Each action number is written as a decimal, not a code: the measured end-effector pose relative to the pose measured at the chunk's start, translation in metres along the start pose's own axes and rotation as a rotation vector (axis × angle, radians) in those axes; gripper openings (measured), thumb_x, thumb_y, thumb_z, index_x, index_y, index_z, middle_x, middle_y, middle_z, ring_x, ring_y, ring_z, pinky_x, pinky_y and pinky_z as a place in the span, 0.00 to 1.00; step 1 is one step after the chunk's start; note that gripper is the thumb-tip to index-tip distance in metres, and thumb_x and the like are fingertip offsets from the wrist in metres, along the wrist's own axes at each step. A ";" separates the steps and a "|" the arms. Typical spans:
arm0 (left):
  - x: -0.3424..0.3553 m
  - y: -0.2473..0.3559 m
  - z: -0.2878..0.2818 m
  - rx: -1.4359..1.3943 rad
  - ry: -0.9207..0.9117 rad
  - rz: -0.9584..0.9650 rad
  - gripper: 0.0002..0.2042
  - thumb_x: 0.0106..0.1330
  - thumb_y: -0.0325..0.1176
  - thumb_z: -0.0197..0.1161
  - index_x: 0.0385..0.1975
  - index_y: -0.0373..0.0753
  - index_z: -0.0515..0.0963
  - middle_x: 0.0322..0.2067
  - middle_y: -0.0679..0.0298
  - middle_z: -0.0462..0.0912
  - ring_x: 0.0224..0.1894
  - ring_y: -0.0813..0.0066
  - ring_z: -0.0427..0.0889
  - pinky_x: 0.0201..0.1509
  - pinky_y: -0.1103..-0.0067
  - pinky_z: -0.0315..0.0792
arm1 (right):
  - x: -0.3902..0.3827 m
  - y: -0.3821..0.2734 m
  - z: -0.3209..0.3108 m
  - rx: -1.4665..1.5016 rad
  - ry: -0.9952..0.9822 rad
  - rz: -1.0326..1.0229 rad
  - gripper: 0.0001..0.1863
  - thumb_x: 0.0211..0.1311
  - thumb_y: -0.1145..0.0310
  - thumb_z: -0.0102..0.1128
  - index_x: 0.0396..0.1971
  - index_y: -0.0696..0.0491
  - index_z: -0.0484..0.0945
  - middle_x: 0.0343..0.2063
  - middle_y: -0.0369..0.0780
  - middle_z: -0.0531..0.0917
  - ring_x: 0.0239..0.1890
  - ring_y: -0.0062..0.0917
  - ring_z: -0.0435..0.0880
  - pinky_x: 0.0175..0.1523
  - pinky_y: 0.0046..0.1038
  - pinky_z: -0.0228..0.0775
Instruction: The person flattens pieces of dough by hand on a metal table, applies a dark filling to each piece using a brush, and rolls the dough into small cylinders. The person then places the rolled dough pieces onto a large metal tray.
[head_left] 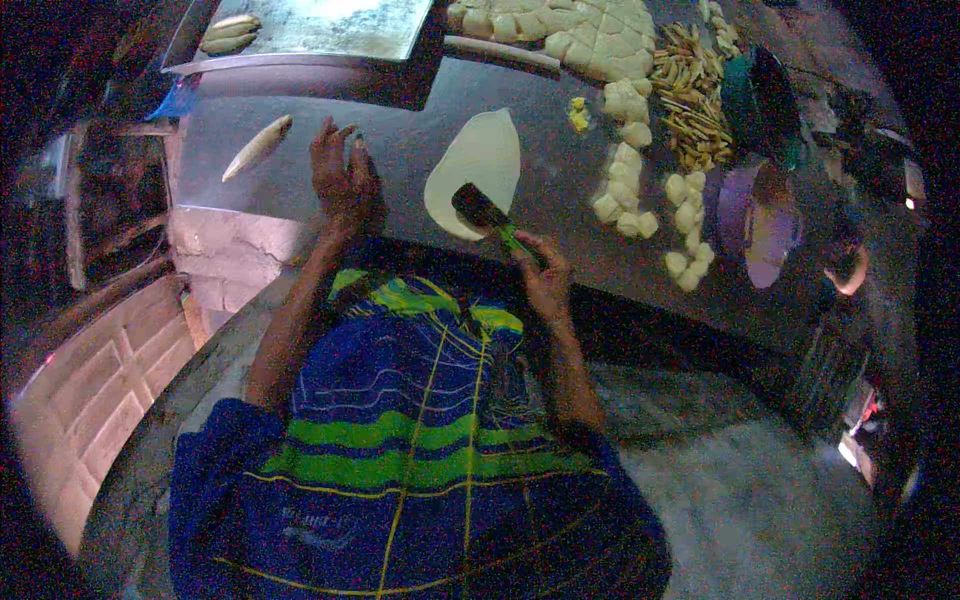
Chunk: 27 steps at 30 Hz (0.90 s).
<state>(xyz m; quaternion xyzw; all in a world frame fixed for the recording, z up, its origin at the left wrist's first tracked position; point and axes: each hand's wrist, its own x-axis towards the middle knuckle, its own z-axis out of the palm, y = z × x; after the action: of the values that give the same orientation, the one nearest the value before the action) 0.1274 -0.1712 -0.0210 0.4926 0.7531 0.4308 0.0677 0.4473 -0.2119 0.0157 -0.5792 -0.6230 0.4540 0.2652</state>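
Observation:
My right hand (545, 275) grips the green handle of a brush (482, 208). The brush's dark head rests over the lower part of a flat, rolled-out sheet of pale dough (478, 160) on the metal table. My left hand (345, 182) is held low over the tabletop, left of the sheet, fingers stretched and nothing visible in them. Farther left lies a slim, tapered roll of dough (257, 148). Right of the sheet, small dough pieces (622, 180) lie in a line, with a small yellow lump (578, 114) near them.
A metal tray (330, 28) with a few dough rolls (230, 34) stands at the far left. A long rod (500, 56) lies beside a large scored dough slab (600, 45). Rightward are a heap of yellowish strips (690, 105), more dough lumps (688, 220) and purple containers (740, 212).

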 end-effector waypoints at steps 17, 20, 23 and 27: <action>0.004 -0.012 0.022 -0.007 -0.003 0.091 0.12 0.67 0.28 0.59 0.49 0.34 0.78 0.62 0.41 0.71 0.65 0.43 0.69 0.69 0.58 0.64 | -0.014 0.039 -0.025 -0.903 0.044 -0.665 0.24 0.55 0.78 0.59 0.54 0.46 0.84 0.52 0.37 0.85 0.45 0.37 0.84 0.52 0.39 0.77; 0.004 -0.002 0.019 -0.014 -0.002 0.053 0.12 0.67 0.27 0.59 0.49 0.34 0.78 0.62 0.41 0.70 0.65 0.43 0.70 0.69 0.58 0.64 | -0.019 0.029 -0.045 -1.052 0.002 -0.673 0.24 0.56 0.76 0.60 0.54 0.45 0.83 0.52 0.37 0.85 0.44 0.36 0.83 0.51 0.39 0.77; 0.006 -0.001 0.018 -0.021 -0.004 0.029 0.12 0.67 0.27 0.59 0.48 0.33 0.78 0.63 0.40 0.69 0.64 0.43 0.70 0.69 0.58 0.65 | -0.020 0.037 -0.068 -1.163 -0.033 -0.707 0.24 0.56 0.75 0.60 0.54 0.45 0.83 0.51 0.37 0.85 0.44 0.35 0.83 0.49 0.39 0.77; 0.006 -0.004 0.014 -0.086 -0.015 -0.002 0.12 0.67 0.27 0.59 0.48 0.33 0.78 0.63 0.40 0.68 0.64 0.43 0.70 0.69 0.58 0.65 | -0.016 0.008 -0.087 -1.096 -0.002 -0.731 0.24 0.56 0.76 0.60 0.54 0.46 0.84 0.50 0.39 0.85 0.44 0.36 0.83 0.49 0.39 0.77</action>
<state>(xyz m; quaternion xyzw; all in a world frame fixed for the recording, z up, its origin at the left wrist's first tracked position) 0.1294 -0.1584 -0.0306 0.4915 0.7340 0.4590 0.0947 0.5285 -0.2055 0.0504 -0.3810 -0.9208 -0.0477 0.0686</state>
